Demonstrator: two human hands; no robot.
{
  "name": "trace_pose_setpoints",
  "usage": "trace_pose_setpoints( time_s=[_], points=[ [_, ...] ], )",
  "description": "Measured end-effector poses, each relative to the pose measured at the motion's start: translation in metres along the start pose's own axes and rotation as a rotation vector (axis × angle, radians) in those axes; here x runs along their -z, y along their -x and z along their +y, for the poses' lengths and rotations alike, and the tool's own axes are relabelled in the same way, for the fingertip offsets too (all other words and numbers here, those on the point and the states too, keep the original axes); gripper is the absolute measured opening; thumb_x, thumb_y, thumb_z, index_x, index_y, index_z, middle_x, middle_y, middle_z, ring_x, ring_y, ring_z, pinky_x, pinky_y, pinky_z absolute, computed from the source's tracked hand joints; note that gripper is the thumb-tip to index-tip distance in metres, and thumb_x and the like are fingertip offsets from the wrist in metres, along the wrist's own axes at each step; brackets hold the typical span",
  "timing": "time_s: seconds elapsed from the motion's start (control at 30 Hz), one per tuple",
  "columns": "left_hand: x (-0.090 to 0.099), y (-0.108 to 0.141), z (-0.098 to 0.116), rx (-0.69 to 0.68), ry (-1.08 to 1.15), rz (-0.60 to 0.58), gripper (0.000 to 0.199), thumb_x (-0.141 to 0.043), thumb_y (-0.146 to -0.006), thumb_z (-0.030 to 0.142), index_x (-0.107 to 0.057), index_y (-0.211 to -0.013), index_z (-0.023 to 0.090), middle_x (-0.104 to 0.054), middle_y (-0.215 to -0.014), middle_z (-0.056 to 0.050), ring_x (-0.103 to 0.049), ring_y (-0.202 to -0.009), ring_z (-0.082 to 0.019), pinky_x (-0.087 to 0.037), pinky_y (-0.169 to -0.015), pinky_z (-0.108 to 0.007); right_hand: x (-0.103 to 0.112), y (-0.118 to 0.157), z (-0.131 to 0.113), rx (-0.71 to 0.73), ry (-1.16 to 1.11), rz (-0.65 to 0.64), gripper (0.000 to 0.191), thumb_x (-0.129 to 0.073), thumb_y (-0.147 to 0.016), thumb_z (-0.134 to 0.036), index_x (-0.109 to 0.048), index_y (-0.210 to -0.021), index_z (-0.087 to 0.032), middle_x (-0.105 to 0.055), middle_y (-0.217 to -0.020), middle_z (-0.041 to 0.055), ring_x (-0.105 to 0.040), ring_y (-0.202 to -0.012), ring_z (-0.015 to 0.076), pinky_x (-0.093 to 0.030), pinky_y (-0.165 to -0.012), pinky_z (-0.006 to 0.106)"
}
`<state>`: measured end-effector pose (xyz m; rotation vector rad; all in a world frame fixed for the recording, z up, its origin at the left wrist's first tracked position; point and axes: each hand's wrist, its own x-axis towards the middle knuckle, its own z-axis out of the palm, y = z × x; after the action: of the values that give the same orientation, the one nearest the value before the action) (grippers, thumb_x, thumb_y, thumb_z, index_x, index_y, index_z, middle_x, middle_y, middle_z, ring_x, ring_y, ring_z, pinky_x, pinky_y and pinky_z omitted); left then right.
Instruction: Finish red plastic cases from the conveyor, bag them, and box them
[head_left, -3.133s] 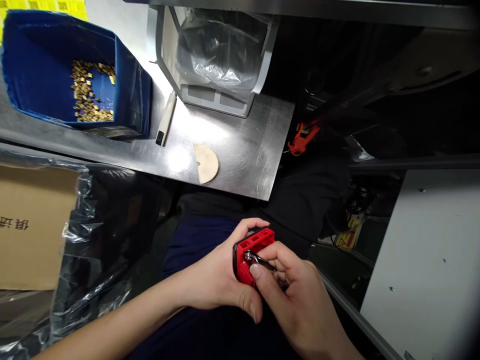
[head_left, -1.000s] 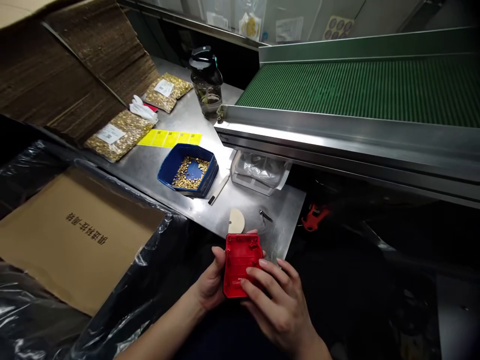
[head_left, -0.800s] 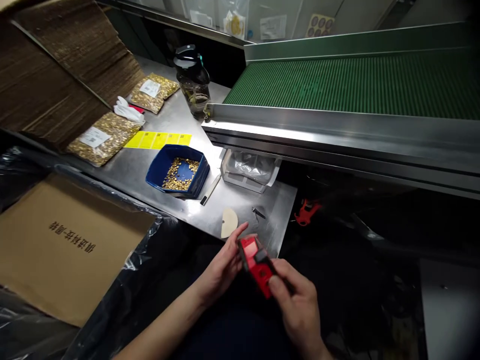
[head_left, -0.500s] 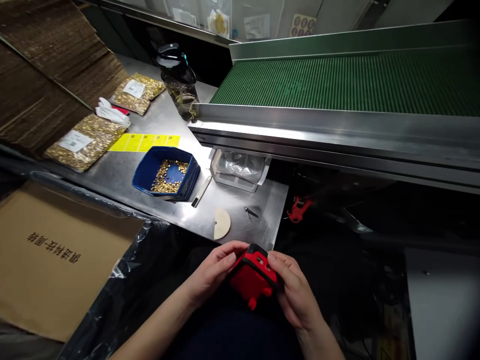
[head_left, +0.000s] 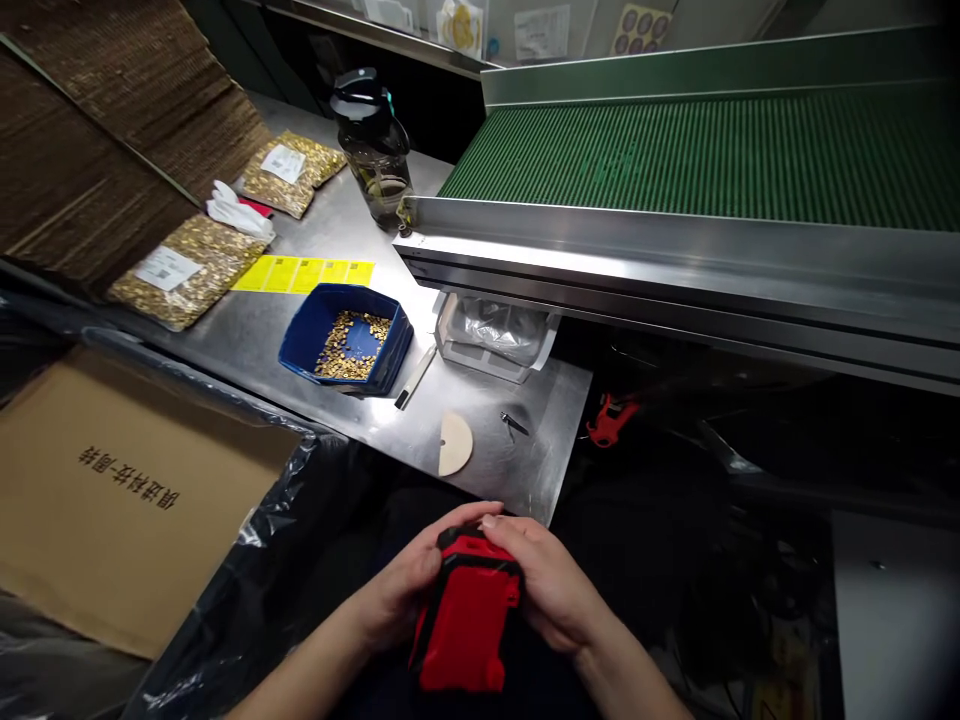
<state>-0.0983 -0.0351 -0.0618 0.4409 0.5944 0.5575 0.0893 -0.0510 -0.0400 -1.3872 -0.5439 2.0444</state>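
Note:
A red and black case-like object [head_left: 466,620] is held low in front of me, its broad red face turned up. My left hand [head_left: 401,585] grips its left side, the thumb near the top corner. Around its right side and upper edge curls my right hand [head_left: 551,585]. Both hands' fingertips come close together at the far end of the object. Beyond them on the metal table lie a pale half-round disc [head_left: 456,445] and a small metal clipper-like tool [head_left: 514,424].
A blue bin [head_left: 300,335] of small brass-coloured parts stands beside a white pen-like tool [head_left: 415,378]. Farther off are a dark bottle [head_left: 375,165], filled bags [head_left: 217,262] and a green ribbed conveyor [head_left: 675,160]. A cardboard box [head_left: 135,540] is at left.
The red object has turned to show its broad face and shifted left and nearer my body. My right hand has moved left around its upper edge. The view has shifted slightly.

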Motion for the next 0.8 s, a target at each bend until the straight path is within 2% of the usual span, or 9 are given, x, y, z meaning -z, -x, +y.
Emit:
trace_pose_setpoints(
  time_s=[0.07,0.17,0.27,0.33,0.43,0.53,0.63,0.73,0.8],
  points=[
    [0.002,0.013,-0.009,0.034,0.146,0.034,0.076,-0.076,-0.086,0.06,-0.054,-0.148,0.023,-0.065,-0.139,-0.015,-0.066,-0.121,-0.03,-0.05,-0.102,-0.037,-0.004,0.001,-0.003,0.114,0.392,0.053,0.051,-0.047,-0.104,-0.056,-0.069,-0.08,-0.016,-0.069,-0.071,0.0027,-0.062,-0.066,0.016,-0.042,-0.064,0.026],
    [0.01,0.027,-0.019,0.03,0.313,0.076,0.064,-0.076,-0.088,0.053,-0.058,-0.143,0.027,-0.063,-0.144,-0.014,-0.066,-0.124,-0.037,-0.05,-0.105,-0.048,-0.004,-0.01,-0.017,0.271,0.938,0.29,0.042,-0.038,-0.11,-0.046,-0.068,-0.093,-0.022,-0.074,-0.085,0.0023,-0.069,-0.077,0.0184,-0.041,-0.068,0.027],
    [0.018,0.032,-0.023,0.013,0.411,0.172,0.055,-0.065,-0.096,0.055,-0.057,-0.141,0.025,-0.063,-0.143,-0.019,-0.068,-0.121,-0.04,-0.05,-0.105,-0.054,-0.011,-0.049,-0.032,0.284,1.285,0.501,0.034,-0.04,-0.11,-0.045,-0.064,-0.108,-0.021,-0.073,-0.107,0.0089,-0.071,-0.093,0.0243,-0.047,-0.073,0.03],
    [0.021,0.031,-0.024,0.02,0.431,0.277,0.052,-0.059,-0.099,0.055,-0.055,-0.139,0.022,-0.068,-0.136,-0.021,-0.071,-0.117,-0.038,-0.05,-0.105,-0.051,-0.023,-0.083,-0.035,0.238,1.413,0.523,0.04,-0.052,-0.105,-0.049,-0.06,-0.12,-0.014,-0.069,-0.116,0.0181,-0.068,-0.105,0.032,-0.051,-0.077,0.034],
    [0.023,0.03,-0.024,0.053,0.445,0.392,0.052,-0.056,-0.101,0.052,-0.05,-0.141,0.019,-0.069,-0.132,-0.022,-0.072,-0.114,-0.038,-0.05,-0.104,-0.051,-0.043,-0.123,-0.029,0.208,1.43,0.495,0.059,-0.069,-0.096,-0.044,-0.05,-0.136,-0.005,-0.06,-0.127,0.0282,-0.064,-0.114,0.0385,-0.054,-0.08,0.039],
    [0.022,0.029,-0.023,0.051,0.442,0.448,0.056,-0.058,-0.101,0.047,-0.044,-0.146,0.017,-0.067,-0.135,-0.024,-0.071,-0.115,-0.039,-0.05,-0.105,-0.053,-0.044,-0.132,-0.024,0.216,1.416,0.414,0.042,-0.067,-0.097,-0.032,-0.053,-0.129,-0.009,-0.062,-0.126,0.0244,-0.066,-0.111,0.0349,-0.053,-0.081,0.037],
    [0.022,0.029,-0.022,0.059,0.45,0.482,0.055,-0.057,-0.1,0.044,-0.045,-0.146,0.016,-0.067,-0.135,-0.024,-0.072,-0.114,-0.039,-0.052,-0.103,-0.052,-0.022,-0.107,-0.03,0.233,1.382,0.268,0.016,-0.054,-0.104,-0.03,-0.057,-0.115,-0.018,-0.07,-0.112,0.0107,-0.07,-0.097,0.0256,-0.05,-0.077,0.031],
    [0.022,0.027,-0.019,0.116,0.46,0.479,0.05,-0.056,-0.099,0.045,-0.053,-0.138,0.014,-0.071,-0.127,-0.023,-0.075,-0.105,-0.038,-0.056,-0.097,-0.051,0.004,-0.058,-0.041,0.265,1.286,0.075,0.014,-0.046,-0.108,-0.036,-0.054,-0.111,-0.025,-0.071,-0.092,-0.0016,-0.069,-0.081,0.0171,-0.046,-0.069,0.024],
    [0.021,0.025,-0.018,0.175,0.453,0.467,0.047,-0.054,-0.099,0.046,-0.059,-0.132,0.013,-0.076,-0.115,-0.021,-0.077,-0.093,-0.035,-0.059,-0.087,-0.046,0.015,-0.023,-0.044,0.302,1.188,-0.116,0.015,-0.044,-0.109,-0.037,-0.053,-0.107,-0.026,-0.068,-0.085,-0.0046,-0.066,-0.073,0.0142,-0.042,-0.064,0.023]
  ],
)
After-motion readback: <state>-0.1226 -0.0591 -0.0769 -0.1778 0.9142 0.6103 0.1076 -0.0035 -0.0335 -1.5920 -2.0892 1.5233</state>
